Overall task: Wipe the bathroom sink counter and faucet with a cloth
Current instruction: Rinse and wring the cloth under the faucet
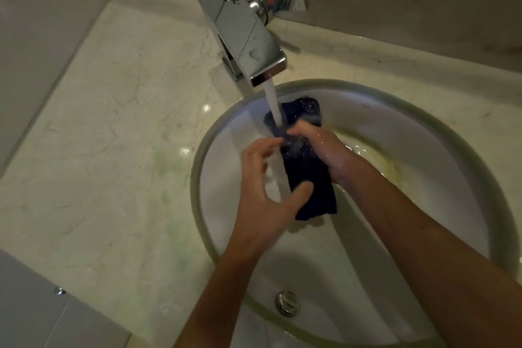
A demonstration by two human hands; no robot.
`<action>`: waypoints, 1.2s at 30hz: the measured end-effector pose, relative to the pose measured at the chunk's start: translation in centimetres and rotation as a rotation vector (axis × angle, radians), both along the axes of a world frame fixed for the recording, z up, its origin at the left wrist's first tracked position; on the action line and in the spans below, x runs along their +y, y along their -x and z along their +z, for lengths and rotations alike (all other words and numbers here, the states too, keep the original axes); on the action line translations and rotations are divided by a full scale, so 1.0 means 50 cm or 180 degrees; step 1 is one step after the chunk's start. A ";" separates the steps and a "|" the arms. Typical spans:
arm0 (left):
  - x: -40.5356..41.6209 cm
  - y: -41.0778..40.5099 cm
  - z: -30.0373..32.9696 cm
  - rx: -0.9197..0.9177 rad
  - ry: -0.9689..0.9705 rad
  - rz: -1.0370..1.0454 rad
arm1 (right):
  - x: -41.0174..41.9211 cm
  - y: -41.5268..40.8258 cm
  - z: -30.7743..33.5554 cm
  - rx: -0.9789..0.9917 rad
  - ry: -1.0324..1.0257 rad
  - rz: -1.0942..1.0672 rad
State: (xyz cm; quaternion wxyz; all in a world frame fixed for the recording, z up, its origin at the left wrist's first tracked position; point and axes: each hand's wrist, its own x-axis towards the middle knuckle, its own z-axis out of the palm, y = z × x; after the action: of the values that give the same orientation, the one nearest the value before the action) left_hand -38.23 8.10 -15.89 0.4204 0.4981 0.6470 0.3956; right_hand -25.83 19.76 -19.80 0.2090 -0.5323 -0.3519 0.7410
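Observation:
A dark blue cloth [308, 178] hangs over the round white sink [423, 150], wet under the water stream running from the chrome faucet [245, 34]. My right hand [319, 147] grips the cloth's middle, fingers curled round it. My left hand [262, 192] sits beside it with the thumb touching the cloth's lower part and the fingers spread, the stream passing between thumb and fingers. The marble counter [113, 135] surrounds the sink.
The faucet's lever handle [288, 3] sticks out to the right at the back wall. A chrome overflow cap [287, 302] sits on the sink's near rim. Walls close in at the left and back. A tiled floor shows at bottom left.

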 end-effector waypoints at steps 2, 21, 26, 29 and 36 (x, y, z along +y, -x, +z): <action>0.023 -0.003 0.004 -0.0439 0.0666 0.0594 | -0.015 -0.012 0.010 -0.0092 -0.0561 -0.0063; 0.146 -0.006 -0.015 -0.1516 0.0155 0.2067 | -0.052 -0.002 -0.062 -0.0785 -0.1880 0.1114; 0.134 -0.027 0.011 -0.1030 -0.0386 0.1660 | 0.005 0.034 -0.048 -0.1109 -0.3005 0.0940; 0.137 -0.028 0.011 -0.0851 -0.0547 0.1655 | 0.042 0.028 -0.095 -0.1315 -0.2895 0.1180; 0.146 -0.019 0.007 -0.0791 -0.0395 0.1789 | 0.010 0.003 -0.027 -0.1745 -0.1977 0.1622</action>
State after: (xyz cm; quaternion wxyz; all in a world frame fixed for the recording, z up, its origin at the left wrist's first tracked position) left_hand -37.26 15.41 -15.53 0.3392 0.2722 0.6777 0.5929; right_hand -25.97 20.26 -21.16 0.0694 -0.5173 -0.7177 0.4610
